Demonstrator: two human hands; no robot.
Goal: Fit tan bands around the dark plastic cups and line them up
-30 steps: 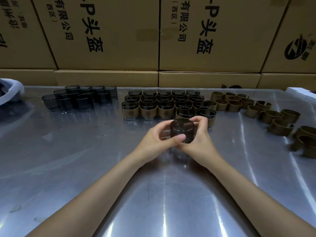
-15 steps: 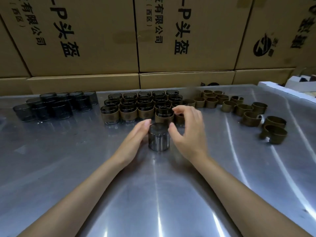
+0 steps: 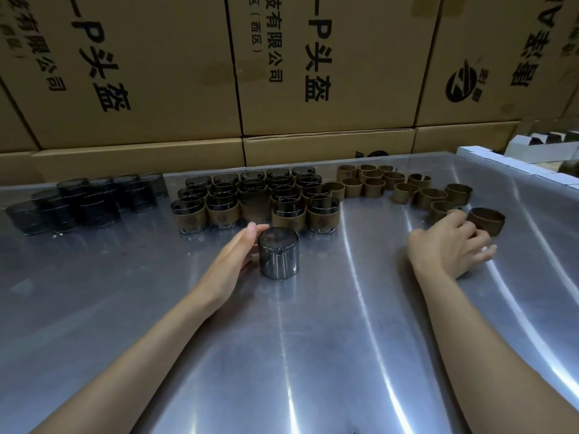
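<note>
A dark plastic cup (image 3: 278,253) stands upside down, with no band on it, at the middle of the steel table (image 3: 313,355). My left hand (image 3: 233,261) rests against its left side with straight fingers. Behind it stand several rows of banded cups (image 3: 257,198). A cluster of plain dark cups (image 3: 84,200) sits at the back left. Loose tan bands (image 3: 404,187) lie at the back right. My right hand (image 3: 451,247) is over there, its fingers curled down over a tan band that is almost hidden beneath it. Another band (image 3: 485,219) lies just beyond the fingers.
Large printed cardboard boxes (image 3: 313,73) wall off the back edge of the table. White cartons (image 3: 513,161) line the far right edge. The near half of the steel top holds only my forearms.
My right hand left the cup and moved right to the loose bands. The cup stays upside down on the table with my left hand beside it. The view has swung right.
</note>
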